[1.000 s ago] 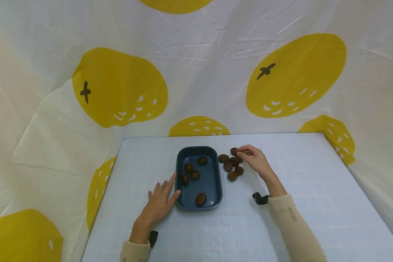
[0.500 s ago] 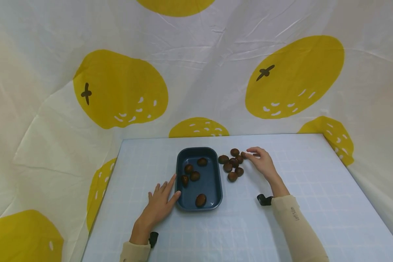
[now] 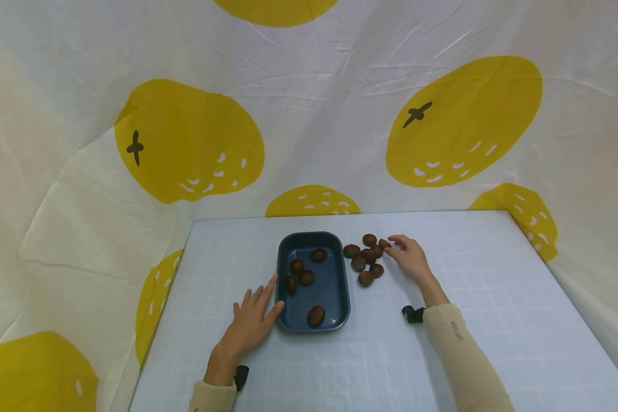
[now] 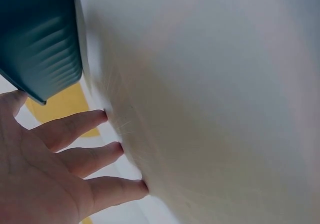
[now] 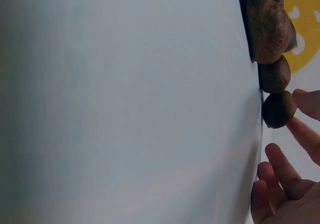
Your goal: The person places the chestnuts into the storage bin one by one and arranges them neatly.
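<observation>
My right hand [image 3: 412, 260] is at the right edge of a loose pile of brown chestnuts [image 3: 368, 256]. Its thumb and forefinger pinch the outermost chestnut [image 3: 384, 244], which sits on the table; in the right wrist view this chestnut [image 5: 279, 110] meets two fingertips while the other fingers hang loosely below. Left of the pile stands a dark blue rectangular tray [image 3: 332, 289], with several chestnuts spread inside. My left hand [image 3: 250, 321] lies with spread fingers at the tray's left side, thumb and forefinger touching it. In the left wrist view other fingertips [image 4: 142, 186] rest on the table.
A pale, lightly checked cloth covers the table [image 3: 386, 360]. Behind and around it hangs a white curtain [image 3: 324, 126] printed with yellow fruit. A black wrist camera mount [image 3: 413, 314] sticks out beside my right wrist, and another [image 3: 241, 376] beside my left.
My right hand has shifted from over the back of the pile to its right edge, uncovering the outer chestnut. My left hand and the tray stay in place.
</observation>
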